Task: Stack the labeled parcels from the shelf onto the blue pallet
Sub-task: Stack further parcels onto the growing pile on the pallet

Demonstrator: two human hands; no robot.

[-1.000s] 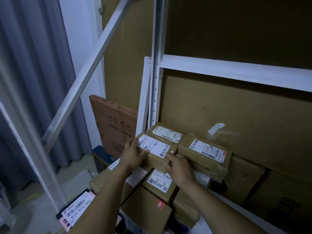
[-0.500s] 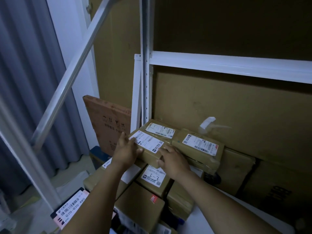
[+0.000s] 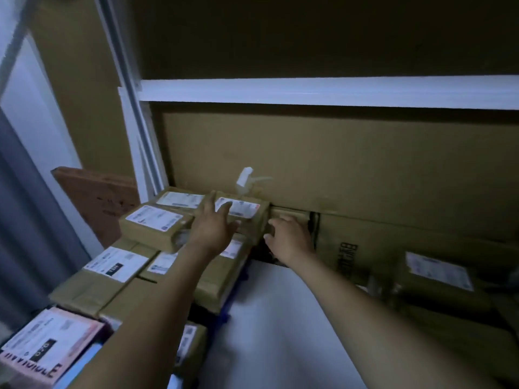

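Note:
Three brown labeled parcels lie on top of a stack of cartons: a front left parcel (image 3: 151, 223), a back parcel (image 3: 179, 199) and a right parcel (image 3: 244, 210). My left hand (image 3: 213, 228) lies with spread fingers on the right parcel's top and near side. My right hand (image 3: 286, 237) touches that parcel's right end, its fingers slightly bent and nothing held in it. A dark blue edge of the pallet (image 3: 224, 314) shows below the stack. Another labeled parcel (image 3: 438, 270) lies on the shelf at the right.
Larger labeled cartons (image 3: 112, 268) form the lower layer, with a pink labeled box (image 3: 47, 343) at bottom left. A white shelf board (image 3: 275, 318) lies under my right arm. White rack uprights (image 3: 134, 113) and a crossbeam (image 3: 323, 91) frame big cardboard sheets behind.
Both hands have left the front left parcel and moved right onto the right parcel. The view has swung right and down.

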